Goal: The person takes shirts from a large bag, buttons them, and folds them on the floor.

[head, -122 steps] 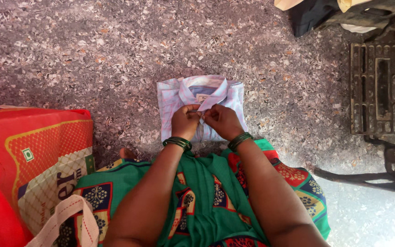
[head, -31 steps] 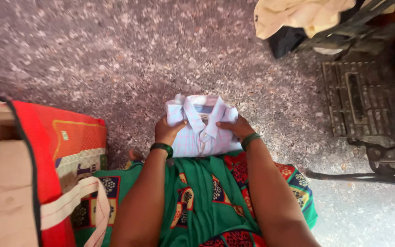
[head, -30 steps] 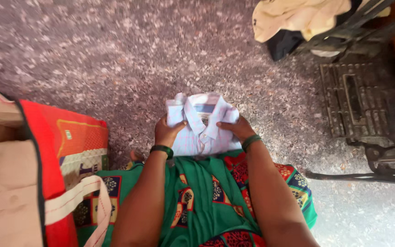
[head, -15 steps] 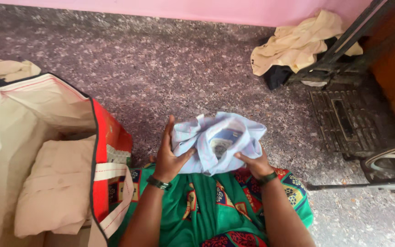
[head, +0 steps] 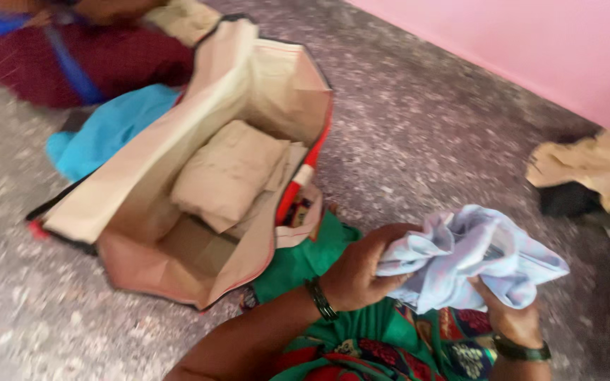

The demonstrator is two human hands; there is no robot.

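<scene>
Pale-blue folded cotton shirt [head: 471, 257] is clamped by both hands' closed fingers, left hand [head: 361, 271] and right hand [head: 510, 317]; keeping it level probably preserves the folds.

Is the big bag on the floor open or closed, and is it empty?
Open and not empty. The bag gapes wide toward the camera, its beige lining showing, and a folded beige cloth bundle lies inside.

Soft cloth shirt [head: 471, 257]; rough speckled stone floor [head: 418, 134]
</scene>
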